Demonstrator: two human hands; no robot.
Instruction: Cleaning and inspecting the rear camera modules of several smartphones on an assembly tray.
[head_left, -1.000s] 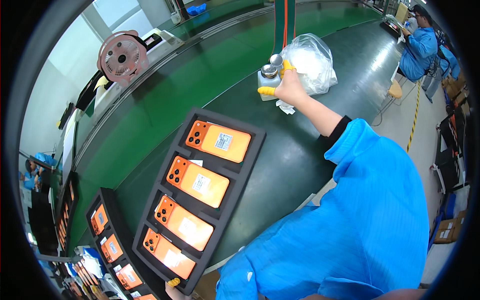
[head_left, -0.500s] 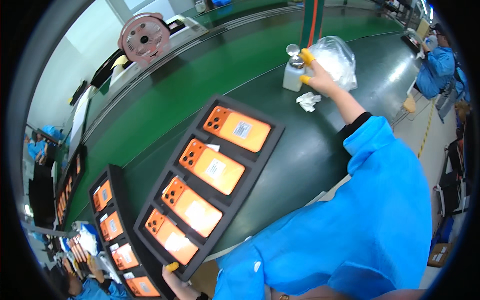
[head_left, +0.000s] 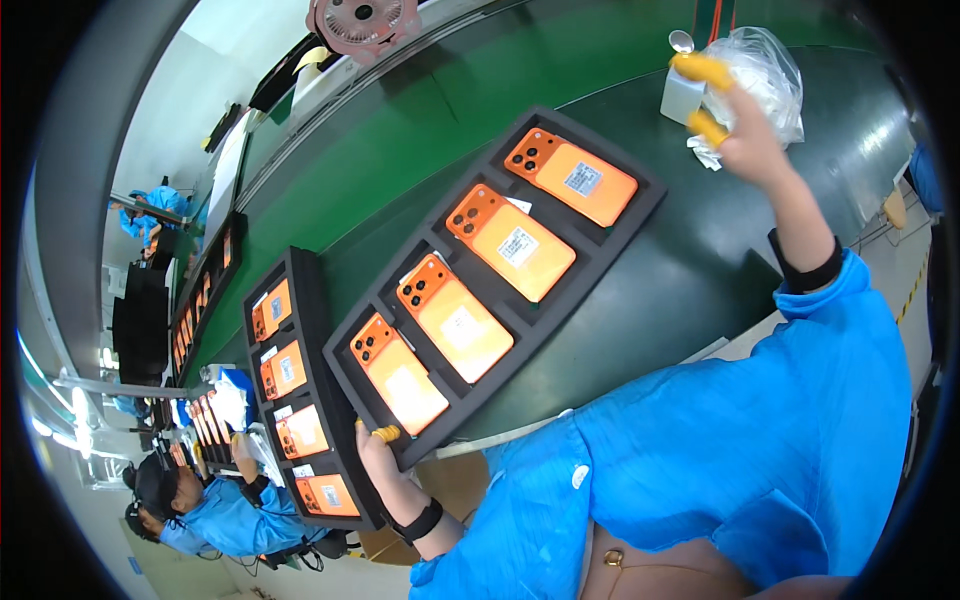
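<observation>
Left hand (head_left: 378,458) grasps foam tray (head_left: 550,318), right hand (head_left: 748,140) spread

Four orange smartphones (head_left: 510,245) lie in the foam tray, ahead of the left hand, which grips its nearest corner. The right hand's digits stand apart by a whitish bottle (head_left: 679,97); whether they touch it, I cannot tell.

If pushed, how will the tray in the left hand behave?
The tray is probably stiff: it looks thick-walled, with no visible sag. Its four phones likely add noticeable weight. Tipped steeply, it could shed them, since nothing covers them.
</observation>
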